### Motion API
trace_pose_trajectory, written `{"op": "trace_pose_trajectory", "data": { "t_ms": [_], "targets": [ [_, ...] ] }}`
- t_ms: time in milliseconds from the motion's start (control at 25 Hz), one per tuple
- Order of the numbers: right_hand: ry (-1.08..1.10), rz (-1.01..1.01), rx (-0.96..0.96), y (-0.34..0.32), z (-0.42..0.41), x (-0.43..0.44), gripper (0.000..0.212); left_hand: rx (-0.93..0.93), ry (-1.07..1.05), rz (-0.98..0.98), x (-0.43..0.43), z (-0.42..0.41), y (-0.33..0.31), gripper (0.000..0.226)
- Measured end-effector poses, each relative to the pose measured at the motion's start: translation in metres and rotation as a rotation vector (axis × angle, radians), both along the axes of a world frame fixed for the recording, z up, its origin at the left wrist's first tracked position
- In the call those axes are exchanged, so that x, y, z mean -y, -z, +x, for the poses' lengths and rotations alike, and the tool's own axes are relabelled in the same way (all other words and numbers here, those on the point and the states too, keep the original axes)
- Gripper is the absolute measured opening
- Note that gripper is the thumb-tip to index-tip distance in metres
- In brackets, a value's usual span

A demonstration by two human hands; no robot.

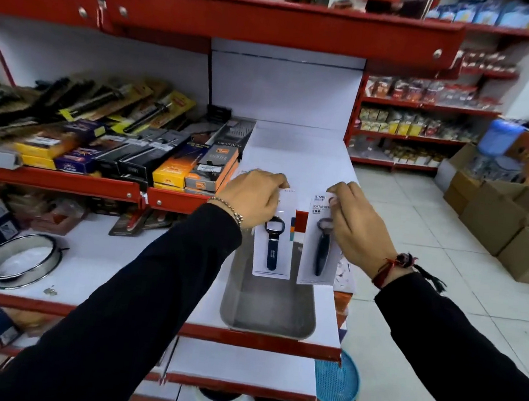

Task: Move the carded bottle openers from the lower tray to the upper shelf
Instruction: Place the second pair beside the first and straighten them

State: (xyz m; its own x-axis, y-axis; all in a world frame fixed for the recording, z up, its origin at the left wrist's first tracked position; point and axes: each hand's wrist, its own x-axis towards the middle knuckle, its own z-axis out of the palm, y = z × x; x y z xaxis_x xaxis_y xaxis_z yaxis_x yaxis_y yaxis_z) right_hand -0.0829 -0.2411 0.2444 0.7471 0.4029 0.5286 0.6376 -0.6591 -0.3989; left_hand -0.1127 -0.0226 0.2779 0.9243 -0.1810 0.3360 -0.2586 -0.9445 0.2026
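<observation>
Both hands pinch white cards by the top edge: the left hand holds a blue-handled carded bottle opener, the right hand another, both hanging above the grey metal tray, just below the white upper shelf.

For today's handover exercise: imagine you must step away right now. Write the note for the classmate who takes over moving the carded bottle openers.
Left hand: fingers pinch the top of one carded bottle opener, which hangs over the metal tray.
Right hand: holds a second carded bottle opener by its top, beside the first.
Tray: looks empty in its visible part.
Upper shelf: the white space behind the hands is bare; no opener lies there yet.
Done: both cards lifted.
Left: set both cards on the upper shelf.
</observation>
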Motion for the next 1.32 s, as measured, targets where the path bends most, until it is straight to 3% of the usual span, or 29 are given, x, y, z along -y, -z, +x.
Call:
{"op": "trace_pose_trajectory", "data": {
  "t_ms": [160,480,960,1160,1320],
  "targets": [
    [0.040,-0.012,0.113,-0.046,0.032,0.013,0.013,0.044,0.018,0.007,0.012,0.025,-0.046,0.033],
    [0.156,-0.033,0.004,-0.083,0.127,0.021,0.011,-0.038,-0.016,0.040,0.041,0.125,-0.093,0.041],
    [0.200,-0.089,-0.456,-0.017,0.219,0.026,0.035,-0.396,-0.039,-0.022,0.048,0.223,-0.015,0.041],
    [0.195,-0.179,-0.493,0.000,0.218,0.024,0.020,-0.423,-0.050,0.067,0.051,0.228,0.013,0.042],
    [0.259,-0.331,-0.411,0.011,0.218,0.020,0.028,-0.376,-0.067,0.123,0.050,0.223,0.027,0.041]
  ]
}}
